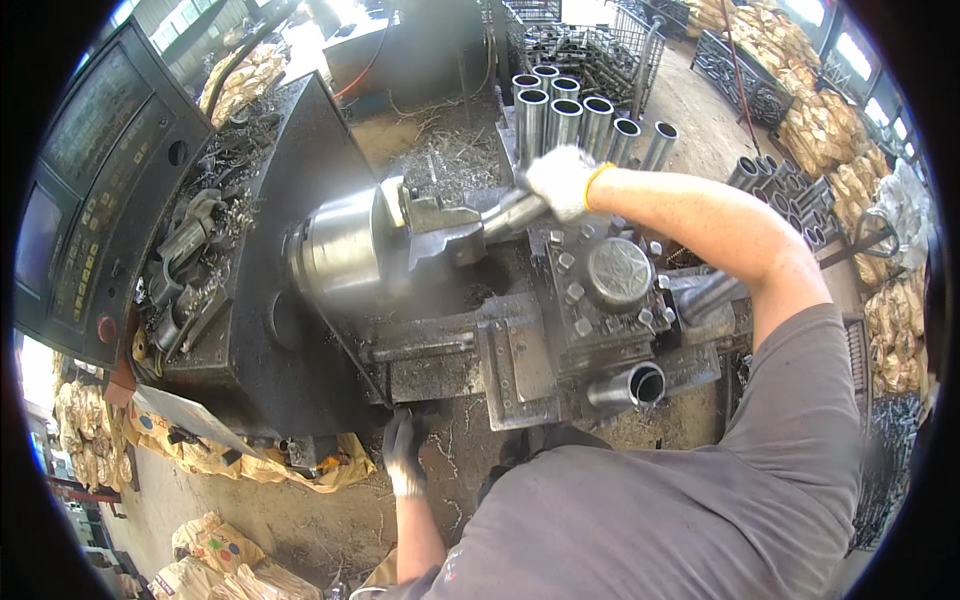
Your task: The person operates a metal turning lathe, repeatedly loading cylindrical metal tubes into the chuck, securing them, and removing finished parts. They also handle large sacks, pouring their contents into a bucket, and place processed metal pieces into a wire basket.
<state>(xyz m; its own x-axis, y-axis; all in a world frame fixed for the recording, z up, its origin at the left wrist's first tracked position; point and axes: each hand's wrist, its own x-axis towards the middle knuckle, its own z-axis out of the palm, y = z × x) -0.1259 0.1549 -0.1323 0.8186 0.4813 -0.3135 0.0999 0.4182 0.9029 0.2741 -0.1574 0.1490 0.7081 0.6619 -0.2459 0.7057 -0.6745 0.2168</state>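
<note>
My right hand (563,182), in a white glove, is closed round the outer end of a slanting metal tube (512,216). The tube's other end lies at the jaws (440,235) of a lathe chuck (345,240), whose surface looks blurred. Down by the machine's front, my left hand (403,458) wears a glove with dark fingers. Its fingers are bent at the lower end of a thin dark lever (352,352); their exact grip is partly hidden. Right of the chuck stands a square tool post (615,275) with several bolts.
Several shiny tubes (563,122) stand upright behind the tool post. Another tube (628,388) lies on the near side of the carriage. A control panel (100,220) rises at left, beside a ledge of tools and shavings (190,260). Wire cages and paper sacks (820,130) stand farther back.
</note>
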